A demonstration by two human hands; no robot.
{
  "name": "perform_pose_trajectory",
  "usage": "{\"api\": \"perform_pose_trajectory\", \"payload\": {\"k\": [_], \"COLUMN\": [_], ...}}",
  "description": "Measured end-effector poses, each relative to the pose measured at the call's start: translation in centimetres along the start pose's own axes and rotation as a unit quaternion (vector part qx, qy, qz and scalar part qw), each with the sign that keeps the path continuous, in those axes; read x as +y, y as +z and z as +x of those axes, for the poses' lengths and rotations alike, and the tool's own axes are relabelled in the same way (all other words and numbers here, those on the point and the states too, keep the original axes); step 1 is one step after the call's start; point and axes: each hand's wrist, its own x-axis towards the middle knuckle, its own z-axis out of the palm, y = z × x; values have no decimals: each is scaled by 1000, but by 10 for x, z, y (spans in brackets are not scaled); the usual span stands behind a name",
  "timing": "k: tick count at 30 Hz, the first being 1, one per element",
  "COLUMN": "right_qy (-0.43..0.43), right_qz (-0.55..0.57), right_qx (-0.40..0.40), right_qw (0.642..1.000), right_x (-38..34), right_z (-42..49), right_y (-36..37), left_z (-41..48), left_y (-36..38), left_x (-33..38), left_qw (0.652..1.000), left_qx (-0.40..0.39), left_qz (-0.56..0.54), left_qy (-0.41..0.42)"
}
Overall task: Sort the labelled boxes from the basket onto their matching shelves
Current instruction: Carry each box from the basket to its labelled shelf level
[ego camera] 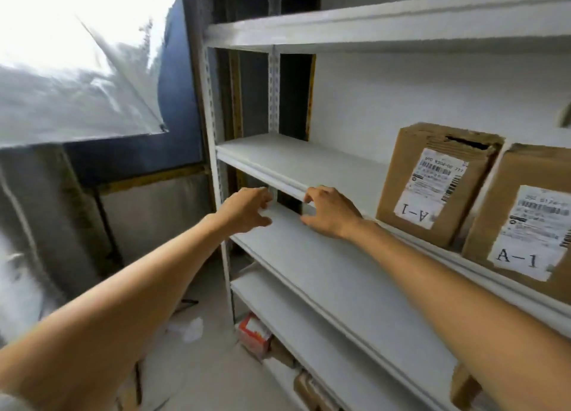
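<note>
A white metal shelf rack [213, 107] fills the right side. On its middle shelf [293, 160] stand two brown cardboard boxes: one [432, 181] with its "A-1" label upside down, and another [525, 225] with "A-1" upright, cut by the right edge. My left hand [247, 209] and my right hand [327, 212] reach side by side over the left end of the bare shelf below [340, 271]. Their fingers are loosely curled and hold nothing. My right fingertips lie at the front lip of the middle shelf. The basket is out of view.
The top shelf [370, 24] runs overhead. Low on the rack sit a red-and-white box [253, 333] and brown boxes [306, 386]. To the left are a bright plastic-covered window [61, 70] and a dark blue panel [176, 86]. Crumpled paper [188, 330] lies on the floor.
</note>
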Motion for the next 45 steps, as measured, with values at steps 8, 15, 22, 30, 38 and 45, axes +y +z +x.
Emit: {"api": "perform_pose_trajectory", "payload": {"k": [8,15,22,30,38,45], "right_qy": [-244,-453,-619,-744,-798,-804], "right_qz": [95,125,77,41,1,-11], "right_qx": [-102,-163,-220,-297,-315,-332], "right_qw": [960,868,750,597,514,493], "right_x": [-131,-276,-410,-516,-581,-619], "right_z": [-58,-156,-292,-479,-595,-662], "right_y": [67,96,103,108,115,135], "left_z": [-204,-413,-628,-832,-964,-1036], "left_y": [-15,-44,-53,-31,-6,14], "left_x": [-41,-50,-12,66,121,137], "left_qw": [963,891,796,669,590,541], "left_qx": [46,85,128,162,152,166], "left_qz": [40,43,35,23,5,-39], "left_qy": [-262,-443,-591,-725,-793,-824]}}
